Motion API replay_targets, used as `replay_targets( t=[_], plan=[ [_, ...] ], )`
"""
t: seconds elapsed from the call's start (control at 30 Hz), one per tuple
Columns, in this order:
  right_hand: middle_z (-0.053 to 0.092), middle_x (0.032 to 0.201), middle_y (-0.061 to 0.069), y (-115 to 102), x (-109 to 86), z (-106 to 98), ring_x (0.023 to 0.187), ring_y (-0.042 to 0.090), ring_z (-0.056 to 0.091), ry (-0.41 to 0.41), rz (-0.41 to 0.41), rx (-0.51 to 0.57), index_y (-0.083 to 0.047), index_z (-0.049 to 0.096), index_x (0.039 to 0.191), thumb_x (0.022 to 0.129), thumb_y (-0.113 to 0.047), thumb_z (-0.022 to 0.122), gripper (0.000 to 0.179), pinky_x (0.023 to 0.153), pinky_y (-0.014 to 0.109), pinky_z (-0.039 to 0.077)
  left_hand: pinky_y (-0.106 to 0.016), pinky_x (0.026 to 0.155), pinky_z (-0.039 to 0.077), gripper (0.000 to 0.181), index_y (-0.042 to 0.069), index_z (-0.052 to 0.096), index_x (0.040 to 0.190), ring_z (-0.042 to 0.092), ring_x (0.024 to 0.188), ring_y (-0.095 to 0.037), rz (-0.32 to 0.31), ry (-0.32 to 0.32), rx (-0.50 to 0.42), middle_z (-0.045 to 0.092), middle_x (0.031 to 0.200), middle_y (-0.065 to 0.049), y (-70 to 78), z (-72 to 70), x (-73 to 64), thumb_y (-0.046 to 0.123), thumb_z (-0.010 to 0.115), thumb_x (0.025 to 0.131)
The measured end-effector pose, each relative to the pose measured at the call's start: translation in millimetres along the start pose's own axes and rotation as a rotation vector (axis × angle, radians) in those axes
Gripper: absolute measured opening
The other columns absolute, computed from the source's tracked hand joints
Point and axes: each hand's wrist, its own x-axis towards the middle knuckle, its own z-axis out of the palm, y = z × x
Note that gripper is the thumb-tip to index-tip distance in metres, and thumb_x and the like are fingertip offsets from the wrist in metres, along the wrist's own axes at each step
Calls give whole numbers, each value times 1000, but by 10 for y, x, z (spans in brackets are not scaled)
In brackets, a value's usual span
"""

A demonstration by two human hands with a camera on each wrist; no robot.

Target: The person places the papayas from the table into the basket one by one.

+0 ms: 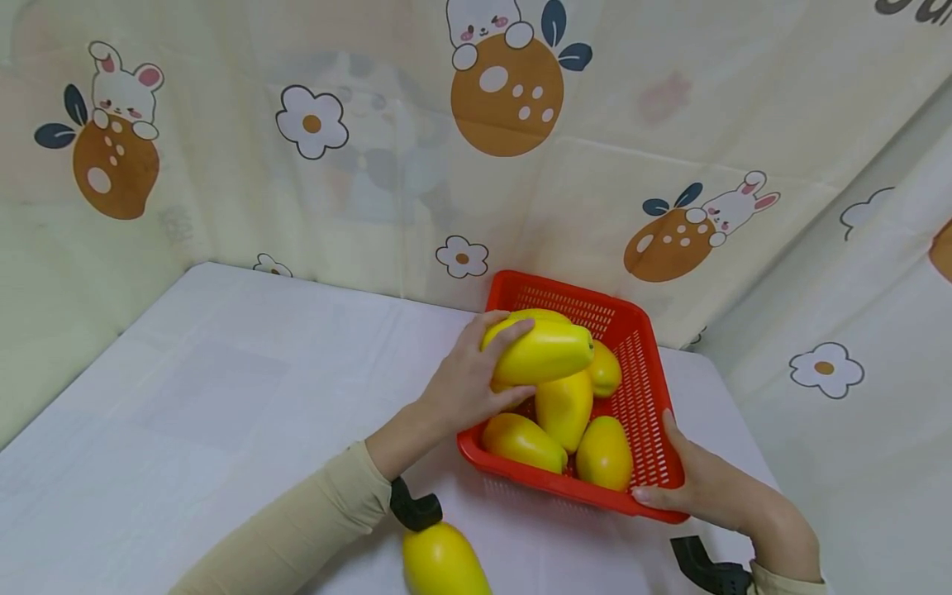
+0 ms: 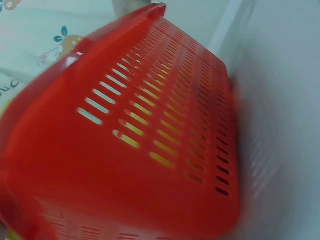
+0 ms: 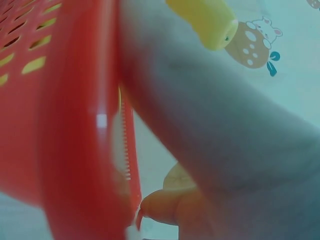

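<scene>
My left hand grips a long yellow mango from its left side, above the left part of a red plastic basket. Its blunt, narrow end points right, and it also shows as a yellow shape at the top of the right wrist view. Beneath it, several more yellow mangoes lie in the basket, some partly covered by the held one. The right hand holds the basket's front right corner, thumb on the front rim and fingers along the right side. In the left wrist view the slotted basket wall hides the left hand's fingers.
Another yellow mango lies on the white tabletop, in front of the basket and beside the left forearm. A printed cloth hangs behind the table, close to the basket's back edge. Black wrist mounts sit by both wrists.
</scene>
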Motion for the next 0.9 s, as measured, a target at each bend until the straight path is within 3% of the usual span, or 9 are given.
replay_targets(
  t=[0.23,0.63,0.9],
  plan=[
    [31,144,30,-8,4,4,104,27,49,-12,-17,6,-4,-13,150,80,-48,70,117,76,39,57,-31,93,51,78,35,28,144,42,124,-21,8,-42,29,28,145,-4,-19,35,-20,45,72,80],
    [20,148,28,52,25,-7,110,29,46,-55,-96,60,-10,-18,150,84,-38,69,113,73,31,56,-32,97,49,76,37,30,145,40,127,-22,53,-49,51,28,146,-7,-29,56,-3,44,71,82],
    [13,151,23,94,3,-31,118,35,38,-79,-218,65,-18,-22,149,85,-31,67,110,74,24,53,-34,102,45,73,38,34,144,39,128,-23,79,-77,90,32,144,-9,-25,52,4,36,72,82]
  ],
)
